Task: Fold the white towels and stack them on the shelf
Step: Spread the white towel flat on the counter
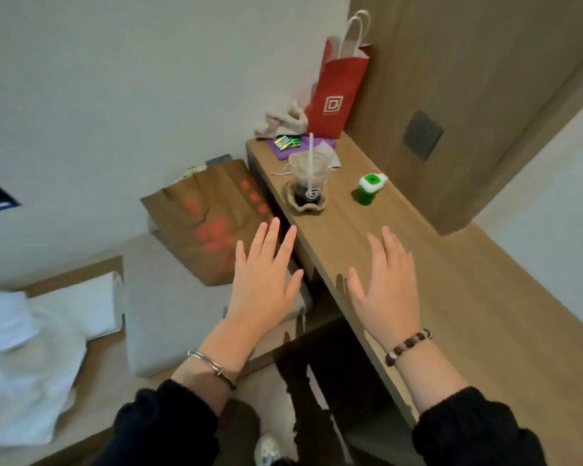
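Left grip [266, 280] and right grip [387, 290] stretch forward, fingers spread, holding nothing; the right is over the wooden bench [468, 314], the left just off its edge. White towels [31, 348] lie heaped far left. Red bag [337, 92], cup [308, 183] and green bottle [369, 190] stand on the bench.

Left grip [265, 284], right grip [386, 287], both splayed.

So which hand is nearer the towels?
Left. The left hand hovers to the right of the towels, beside the shelf; the right hand is farther right, over the shelf.
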`<state>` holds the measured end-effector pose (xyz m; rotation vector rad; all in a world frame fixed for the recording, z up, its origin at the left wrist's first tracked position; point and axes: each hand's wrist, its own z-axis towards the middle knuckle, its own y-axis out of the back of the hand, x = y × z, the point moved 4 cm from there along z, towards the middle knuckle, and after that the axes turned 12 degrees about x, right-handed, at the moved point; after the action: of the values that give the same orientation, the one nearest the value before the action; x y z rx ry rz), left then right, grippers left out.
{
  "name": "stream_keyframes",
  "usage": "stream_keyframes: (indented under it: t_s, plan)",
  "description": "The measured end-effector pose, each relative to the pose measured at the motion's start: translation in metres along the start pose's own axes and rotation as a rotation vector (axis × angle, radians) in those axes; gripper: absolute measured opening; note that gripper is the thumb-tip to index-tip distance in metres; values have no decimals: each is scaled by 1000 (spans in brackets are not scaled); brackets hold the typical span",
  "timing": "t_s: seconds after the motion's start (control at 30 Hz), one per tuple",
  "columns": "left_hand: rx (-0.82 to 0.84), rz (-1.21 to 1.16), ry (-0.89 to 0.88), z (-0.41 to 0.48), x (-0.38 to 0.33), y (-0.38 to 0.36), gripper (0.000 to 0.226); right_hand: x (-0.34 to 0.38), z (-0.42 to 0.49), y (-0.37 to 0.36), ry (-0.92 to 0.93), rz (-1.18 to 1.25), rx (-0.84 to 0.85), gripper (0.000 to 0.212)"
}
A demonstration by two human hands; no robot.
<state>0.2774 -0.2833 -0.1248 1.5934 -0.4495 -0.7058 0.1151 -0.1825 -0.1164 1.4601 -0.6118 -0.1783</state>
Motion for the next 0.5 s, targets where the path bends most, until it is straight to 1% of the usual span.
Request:
stream_keyframes:
  t_s: [0.13, 0.2, 0.3, 0.43, 0.5]
  plan:
    - [20, -2, 170, -4, 72, -3, 65, 63, 34, -32, 143, 29, 50, 62]
    - [37, -11, 254, -7, 102, -9, 67, 90, 53, -49, 226, 55, 111, 60]
    - [10, -55, 326, -15, 142, -12, 68, 129, 81, -80, 361, 63, 237, 61]
    - [39, -77, 519, -15, 196, -16, 67, 183, 119, -112, 512, 35, 320, 61]
    - [23, -110, 599, -13, 215, -16, 65, 208, 135, -123, 561, 38, 350, 61]
